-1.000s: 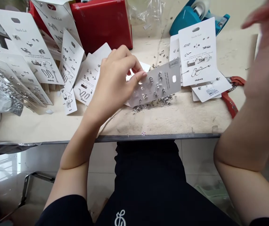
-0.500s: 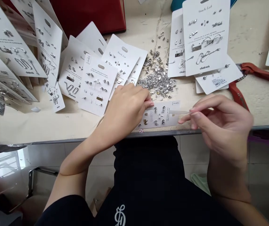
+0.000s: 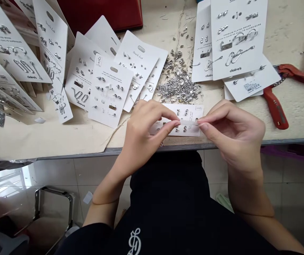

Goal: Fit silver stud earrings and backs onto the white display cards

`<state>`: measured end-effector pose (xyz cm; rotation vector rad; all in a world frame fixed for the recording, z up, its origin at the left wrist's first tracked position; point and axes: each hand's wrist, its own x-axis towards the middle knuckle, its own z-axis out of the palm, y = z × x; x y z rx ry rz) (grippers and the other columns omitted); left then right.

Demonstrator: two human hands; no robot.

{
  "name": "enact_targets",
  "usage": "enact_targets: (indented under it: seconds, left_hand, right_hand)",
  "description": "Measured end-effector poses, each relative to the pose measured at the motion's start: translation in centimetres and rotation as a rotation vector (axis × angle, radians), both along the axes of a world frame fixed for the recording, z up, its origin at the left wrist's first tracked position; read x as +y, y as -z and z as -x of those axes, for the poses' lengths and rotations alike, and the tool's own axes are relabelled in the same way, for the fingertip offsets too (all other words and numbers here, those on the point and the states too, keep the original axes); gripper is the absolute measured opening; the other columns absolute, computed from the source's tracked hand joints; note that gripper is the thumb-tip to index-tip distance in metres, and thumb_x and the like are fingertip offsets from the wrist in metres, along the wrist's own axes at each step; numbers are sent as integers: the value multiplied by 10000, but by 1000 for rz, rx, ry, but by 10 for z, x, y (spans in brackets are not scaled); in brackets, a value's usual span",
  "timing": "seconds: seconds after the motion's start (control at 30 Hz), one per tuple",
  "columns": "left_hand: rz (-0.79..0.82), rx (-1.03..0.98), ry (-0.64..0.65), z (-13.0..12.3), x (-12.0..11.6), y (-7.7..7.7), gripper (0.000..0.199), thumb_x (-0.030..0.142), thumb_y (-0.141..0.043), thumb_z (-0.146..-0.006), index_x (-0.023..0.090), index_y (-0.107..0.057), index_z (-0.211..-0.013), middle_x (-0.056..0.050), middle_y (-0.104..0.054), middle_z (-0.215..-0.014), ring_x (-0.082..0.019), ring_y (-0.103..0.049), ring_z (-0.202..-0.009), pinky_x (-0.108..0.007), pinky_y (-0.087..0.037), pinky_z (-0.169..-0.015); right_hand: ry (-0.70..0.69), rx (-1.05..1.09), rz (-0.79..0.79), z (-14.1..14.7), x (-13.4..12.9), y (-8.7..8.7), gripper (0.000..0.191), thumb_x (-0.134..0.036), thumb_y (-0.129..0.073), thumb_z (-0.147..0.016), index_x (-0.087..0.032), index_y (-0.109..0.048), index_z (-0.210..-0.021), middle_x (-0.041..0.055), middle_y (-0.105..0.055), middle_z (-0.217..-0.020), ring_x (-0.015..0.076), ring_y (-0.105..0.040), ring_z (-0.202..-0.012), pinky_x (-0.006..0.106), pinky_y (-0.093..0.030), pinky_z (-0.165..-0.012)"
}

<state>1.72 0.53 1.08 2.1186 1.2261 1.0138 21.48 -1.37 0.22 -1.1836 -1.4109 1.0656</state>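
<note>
A short clear strip, perhaps tape [image 3: 189, 122], is stretched between my two hands. My left hand [image 3: 150, 131] pinches its left end between thumb and forefinger. The other end is pinched in my right hand [image 3: 233, 134]. Just beneath the strip, a white earring card [image 3: 194, 132] lies sideways at the table's front edge, with several small silver studs on its face. My left hand covers part of that card. Behind it is a loose heap of small silver earring backs and studs [image 3: 180, 85].
More earring cards [image 3: 110, 95] lie overlapped at left, and others stand in a row [image 3: 16, 53] at far left. A stack of cards [image 3: 238, 42] sits at right beside red-handled pliers [image 3: 276, 109]. A dark red case [image 3: 101, 14] is at the back.
My left hand has lifted off the card and now grips the strip's left end. My right hand has moved left, bringing the strip over the card.
</note>
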Motion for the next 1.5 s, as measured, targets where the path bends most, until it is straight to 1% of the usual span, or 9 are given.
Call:
enact_targets:
  seconds: [0.17,0.27,0.43,0.57,0.77,0.97,1.13,1.33,1.5]
  left_hand:
    - [150,23,-86,-5,-1,0,90,208,-628,-960,233,-600,-879,24,-702,-873,-134,-587,-820,-302,-452,-696]
    - [170,29,-57,-7,-1,-1,42,255,-647,-954,245,-613,-976,11,-717,-961,-148,-595,-866,-320,-458,-708]
    - [118,-6,-38,-10,-1,0,79,230,-664,-944,238,-612,-885,30,-701,-834,-131,-579,-802,-306,-459,-683]
    - [71,31,-17,-11,0,6,79,234,-671,-939,230,-606,-893,29,-706,-829,-133,-575,-768,-315,-457,-693]
    - [68,167,-83,-11,0,12,155,232,-669,-940,236,-587,-1072,17,-721,-871,-161,-597,-814,-357,-446,-791]
    - [132,184,-69,-9,0,15,157,205,-664,-937,227,-578,-1067,12,-724,-877,-165,-612,-847,-358,-454,-790]
    - [149,212,-52,-7,0,15,87,222,-664,-941,236,-622,-1015,17,-741,-902,-165,-612,-855,-354,-458,-794]
    - [72,207,-41,-8,0,11,24,224,-642,-956,239,-627,-945,40,-736,-883,-150,-609,-852,-343,-438,-801]
    - [44,232,-57,-7,1,8,47,207,-614,-967,241,-621,-935,17,-733,-881,-170,-607,-825,-376,-435,-778]
  right_hand:
    - [51,-16,6,1,-2,4,121,-93,-703,-847,-214,-692,-846,-1,-605,-771,121,-580,-717,276,-475,-612]
    - [39,-14,7,1,-3,4,144,-81,-689,-849,-225,-693,-860,-5,-611,-777,122,-584,-713,277,-480,-610]
    - [74,8,33,5,-3,4,98,-119,-685,-868,-217,-687,-869,-6,-614,-792,114,-581,-705,270,-474,-605]
    - [156,-109,-11,9,-3,7,90,-120,-702,-853,-206,-678,-843,4,-591,-780,124,-562,-719,279,-449,-602]
    - [200,-276,-16,12,-5,13,108,-138,-720,-837,-199,-636,-806,-9,-543,-755,102,-486,-637,281,-412,-574]
    - [214,-367,-102,13,-9,17,128,-129,-709,-841,-203,-613,-800,-1,-552,-743,113,-514,-648,278,-428,-557]
    - [218,-472,-179,14,-10,17,152,-106,-675,-863,-235,-607,-820,16,-570,-746,141,-538,-658,294,-453,-534]
    - [265,-546,-217,12,-9,16,117,-126,-695,-860,-214,-679,-936,34,-609,-803,133,-540,-648,306,-490,-586]
    - [295,-498,-167,4,-9,15,268,-197,-711,-868,-256,-669,-1125,32,-619,-898,138,-564,-680,335,-495,-634]
